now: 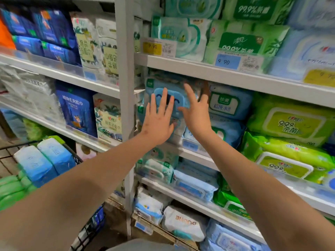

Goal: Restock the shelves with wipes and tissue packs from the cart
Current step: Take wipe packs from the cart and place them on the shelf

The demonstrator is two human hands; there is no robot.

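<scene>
A light blue wipes pack with a blue lid (178,96) stands on its edge on the middle shelf (235,78), just right of the grey upright. My left hand (159,120) lies flat against its front with the fingers spread and straight. My right hand (196,111) is beside it, fingers straight and spread, touching the same pack's right side. Neither hand grips anything. The black wire cart (78,160) is at the lower left and carries blue tissue packs (45,163) and green packs (10,189).
Blue wipes packs (229,104) and green wipes packs (291,122) fill the shelf to the right. A grey shelf upright (126,87) stands left of my hands. Dark blue towel packs (76,109) sit on the left shelving. Price tags (226,61) line the shelf edges.
</scene>
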